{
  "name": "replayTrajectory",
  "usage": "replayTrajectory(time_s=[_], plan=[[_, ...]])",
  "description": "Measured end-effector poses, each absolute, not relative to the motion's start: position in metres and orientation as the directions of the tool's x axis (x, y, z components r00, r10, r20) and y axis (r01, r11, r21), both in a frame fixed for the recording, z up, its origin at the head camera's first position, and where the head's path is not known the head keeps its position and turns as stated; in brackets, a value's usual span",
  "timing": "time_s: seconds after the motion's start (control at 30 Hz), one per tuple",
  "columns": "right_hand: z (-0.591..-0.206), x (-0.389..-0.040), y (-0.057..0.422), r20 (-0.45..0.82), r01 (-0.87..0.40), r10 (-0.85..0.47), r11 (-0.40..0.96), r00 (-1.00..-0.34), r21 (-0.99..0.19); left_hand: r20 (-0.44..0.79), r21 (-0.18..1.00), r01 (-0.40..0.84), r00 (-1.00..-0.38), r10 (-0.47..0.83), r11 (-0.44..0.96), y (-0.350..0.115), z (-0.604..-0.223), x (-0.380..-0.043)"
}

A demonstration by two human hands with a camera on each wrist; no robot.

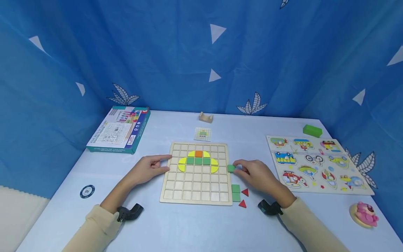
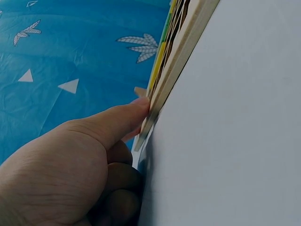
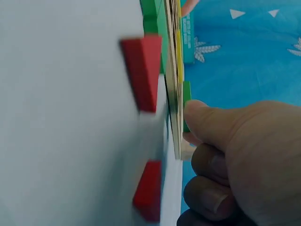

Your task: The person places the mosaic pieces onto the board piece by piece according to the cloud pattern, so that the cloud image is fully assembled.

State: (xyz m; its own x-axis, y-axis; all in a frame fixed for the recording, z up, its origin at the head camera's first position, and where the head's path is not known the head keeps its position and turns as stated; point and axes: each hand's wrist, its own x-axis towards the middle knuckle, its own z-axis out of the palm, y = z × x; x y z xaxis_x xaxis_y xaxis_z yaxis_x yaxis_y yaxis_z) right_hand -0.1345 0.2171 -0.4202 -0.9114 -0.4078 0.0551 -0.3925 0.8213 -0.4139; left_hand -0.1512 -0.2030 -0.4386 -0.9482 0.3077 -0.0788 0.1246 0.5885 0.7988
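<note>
From the left, we see a round disc (image 1: 87, 191) on the pale worktop (image 1: 192, 227), a boxed set (image 1: 117, 129) behind it and the person's left grip (image 1: 146, 170), thumb and forefinger spread apart and touching the left edge of a wooden grid board (image 1: 194, 176), apparently steadying it. The board lies flat at centre, bearing yellow rounded pieces (image 1: 214, 169), an orange square (image 1: 199, 154) and a row of green tiles (image 1: 198, 161). A small pattern card (image 1: 203, 133) lies just beyond, its details too small for us to read.

At the board's right edge, the right grip (image 1: 256, 174) pinches a green square (image 1: 231, 168) between thumb and fingertips, nearly closed. Two spare green squares (image 1: 236, 193) and two red triangles (image 1: 245, 192) wait below it; farther right are a vehicle puzzle (image 1: 315, 166) and a pink figure (image 1: 364, 214).

We judge this to be mid-build: a piece in hand, not yet placed. The next move, we think, calls for carrying the square inward and lowering it flat into a bare cell, probably under the green row, without nudging its neighbours.
</note>
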Motion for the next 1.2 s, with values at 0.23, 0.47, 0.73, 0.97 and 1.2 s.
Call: replayTrajectory(time_s=[0.23, 0.47, 0.73, 0.97, 1.2], plan=[[-0.411, -0.129, 0.202, 0.089, -0.398, -0.405, 0.791, -0.91, -0.465, -0.076, 0.797, 0.127, -0.949, 0.306, 0.591, -0.204, -0.439, -0.15], [-0.401, -0.128, 0.167, 0.088, -0.402, -0.414, 0.777, -0.906, -0.485, -0.076, 0.791, 0.124, -0.952, 0.297, 0.599, -0.207, -0.439, -0.15], [-0.409, -0.129, 0.135, 0.131, -0.422, -0.415, 0.761, -0.9, -0.492, -0.074, 0.796, 0.129, -0.949, 0.306, 0.592, -0.203, -0.438, -0.15], [-0.424, -0.127, 0.127, 0.156, -0.384, -0.357, 0.761, -0.921, -0.522, -0.076, 0.791, 0.126, -0.951, 0.301, 0.598, -0.201, -0.437, -0.15], [-0.427, -0.126, 0.126, 0.156, -0.396, -0.369, 0.773, -0.916, -0.496, -0.075, 0.79, 0.129, -0.95, 0.304, 0.599, -0.202, -0.438, -0.151]])
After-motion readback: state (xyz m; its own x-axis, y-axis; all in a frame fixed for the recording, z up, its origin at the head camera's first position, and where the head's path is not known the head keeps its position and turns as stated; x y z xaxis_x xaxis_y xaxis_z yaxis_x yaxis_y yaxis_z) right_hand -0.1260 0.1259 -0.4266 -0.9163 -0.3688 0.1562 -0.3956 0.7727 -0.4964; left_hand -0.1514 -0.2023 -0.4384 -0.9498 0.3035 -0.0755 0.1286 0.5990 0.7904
